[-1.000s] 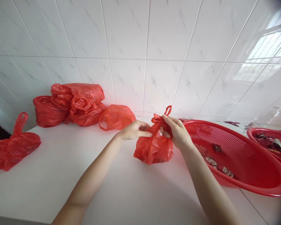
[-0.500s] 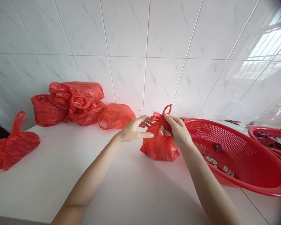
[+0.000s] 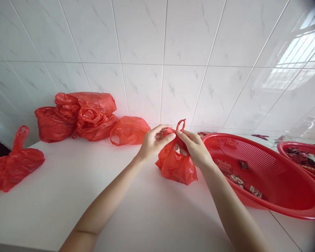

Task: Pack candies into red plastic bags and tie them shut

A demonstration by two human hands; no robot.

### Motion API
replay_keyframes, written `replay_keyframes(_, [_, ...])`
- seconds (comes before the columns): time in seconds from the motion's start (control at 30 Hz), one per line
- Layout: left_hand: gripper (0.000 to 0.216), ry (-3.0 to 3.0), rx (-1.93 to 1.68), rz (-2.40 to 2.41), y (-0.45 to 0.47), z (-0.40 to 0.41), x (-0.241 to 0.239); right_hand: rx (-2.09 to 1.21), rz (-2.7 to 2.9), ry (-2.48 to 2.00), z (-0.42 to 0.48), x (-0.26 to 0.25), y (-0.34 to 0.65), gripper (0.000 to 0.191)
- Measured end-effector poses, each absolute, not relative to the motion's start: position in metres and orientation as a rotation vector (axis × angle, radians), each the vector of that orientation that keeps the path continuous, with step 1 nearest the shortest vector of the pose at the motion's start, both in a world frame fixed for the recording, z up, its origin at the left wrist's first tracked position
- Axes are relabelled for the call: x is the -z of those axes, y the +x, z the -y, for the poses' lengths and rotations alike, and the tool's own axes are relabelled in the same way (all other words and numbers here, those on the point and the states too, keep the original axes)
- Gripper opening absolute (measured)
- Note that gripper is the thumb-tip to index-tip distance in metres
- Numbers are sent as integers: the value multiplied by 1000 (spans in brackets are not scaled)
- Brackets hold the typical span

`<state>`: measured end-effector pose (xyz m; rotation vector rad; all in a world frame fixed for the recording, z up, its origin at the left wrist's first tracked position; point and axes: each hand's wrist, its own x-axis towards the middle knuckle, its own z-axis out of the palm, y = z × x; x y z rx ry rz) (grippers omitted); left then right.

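Note:
A red plastic bag (image 3: pixel 177 168) rests on the white tabletop (image 3: pixel 107 210) in front of me, its top gathered and its lower part bulging. My left hand (image 3: pixel 156 140) pinches the gathered top from the left, thumb against curled fingers. From the right, my right hand (image 3: pixel 191 144) grips the bag's neck and handle, with a twisted loop sticking up above the thumb. Both thumbs nearly meet at the neck. The bag's contents are hidden by the plastic.
Right of the bag stands a large red perforated basket (image 3: pixel 291 182) with several small packets inside. Beyond it is a second red basket (image 3: pixel 301 145) of packets. Several filled red bags (image 3: pixel 89 115) lie piled by the tiled wall, near a slack red bag (image 3: pixel 132 129). Another tied bag (image 3: pixel 21 164) sits at far left.
My left hand has moved in and closed from a spread pose onto the bag's top. My right hand and the loop have shifted slightly left and down.

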<state>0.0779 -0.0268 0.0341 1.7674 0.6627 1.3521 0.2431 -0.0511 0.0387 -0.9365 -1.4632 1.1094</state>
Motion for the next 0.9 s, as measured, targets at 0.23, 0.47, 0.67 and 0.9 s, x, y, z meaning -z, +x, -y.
replay_keyframes(0.23, [18,1718,-1462,-680,76,33,-38,-1072,1478,-938,55,-40,241,48])
replay_keyframes(0.47, [13,1821,-1530,-623,68,32,-39,-1325,1339,-832,49,-39,245,34])
replay_keyframes(0.67, [21,2397,-1408,-485,57,34,-42,-1412,1243,-827,47,-42,249,38])
replay_keyframes(0.9, [18,2391,-1437,-502,63,34,-38,-1531,1280,-805,49,-45,252,47])
